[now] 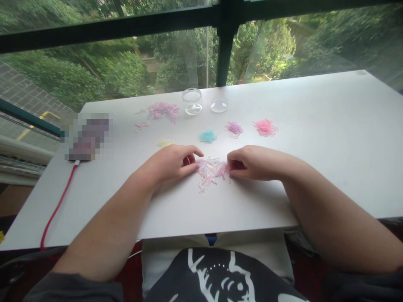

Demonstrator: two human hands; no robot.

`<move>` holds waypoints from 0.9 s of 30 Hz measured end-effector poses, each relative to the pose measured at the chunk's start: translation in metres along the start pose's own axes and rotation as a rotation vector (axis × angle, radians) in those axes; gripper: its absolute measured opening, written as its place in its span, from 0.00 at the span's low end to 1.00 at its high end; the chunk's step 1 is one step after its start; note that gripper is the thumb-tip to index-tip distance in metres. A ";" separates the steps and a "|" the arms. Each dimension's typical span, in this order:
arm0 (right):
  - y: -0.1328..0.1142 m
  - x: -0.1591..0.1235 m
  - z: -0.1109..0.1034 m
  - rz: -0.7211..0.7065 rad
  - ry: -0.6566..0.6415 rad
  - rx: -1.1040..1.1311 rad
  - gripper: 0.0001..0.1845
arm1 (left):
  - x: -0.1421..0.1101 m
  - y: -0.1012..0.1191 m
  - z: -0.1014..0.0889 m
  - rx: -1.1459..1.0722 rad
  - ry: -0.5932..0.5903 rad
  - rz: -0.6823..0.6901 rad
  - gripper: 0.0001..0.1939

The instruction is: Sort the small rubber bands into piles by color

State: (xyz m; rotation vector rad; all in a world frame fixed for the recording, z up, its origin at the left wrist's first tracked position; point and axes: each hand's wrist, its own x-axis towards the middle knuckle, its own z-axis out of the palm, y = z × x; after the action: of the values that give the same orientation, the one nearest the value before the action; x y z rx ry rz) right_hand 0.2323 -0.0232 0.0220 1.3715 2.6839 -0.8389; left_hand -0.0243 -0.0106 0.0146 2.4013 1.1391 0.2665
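Observation:
A loose pile of small pastel rubber bands, mixed in colour, lies on the white table between my hands. My left hand rests at the pile's left edge, its index finger and thumb apart with nothing visible between them. At the right edge, my right hand has its fingertips pinched together against the pink bands; whatever they hold is hidden. Beyond my hands lie sorted heaps: yellow bands, partly behind my left hand, turquoise bands, purple bands and pink bands.
A bigger mixed heap of bands lies at the back left. Beside it stand a clear round jar and its clear lid. A blurred-out device with a red cable lies left. Windows border the table's far edge.

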 end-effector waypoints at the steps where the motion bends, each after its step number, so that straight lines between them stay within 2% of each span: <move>1: 0.000 0.000 0.000 -0.005 0.000 0.009 0.03 | 0.000 0.000 0.000 -0.001 0.009 0.003 0.15; 4: 0.002 0.001 0.000 -0.032 -0.009 0.031 0.01 | 0.000 -0.001 0.001 -0.002 0.020 0.007 0.13; 12: 0.002 0.003 0.001 -0.047 0.011 0.015 0.05 | 0.000 -0.001 0.000 -0.035 0.041 0.017 0.12; 20: 0.000 0.003 -0.001 -0.066 0.011 0.047 0.04 | 0.001 -0.003 0.002 -0.056 0.079 0.092 0.11; 27: -0.001 0.003 -0.002 -0.083 0.106 0.073 0.03 | 0.002 -0.001 0.001 -0.033 0.088 0.131 0.09</move>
State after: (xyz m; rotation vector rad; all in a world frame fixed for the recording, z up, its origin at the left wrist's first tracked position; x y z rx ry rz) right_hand 0.2300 -0.0208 0.0237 1.3644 2.8346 -0.9053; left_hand -0.0236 -0.0091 0.0136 2.4597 1.0076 0.4351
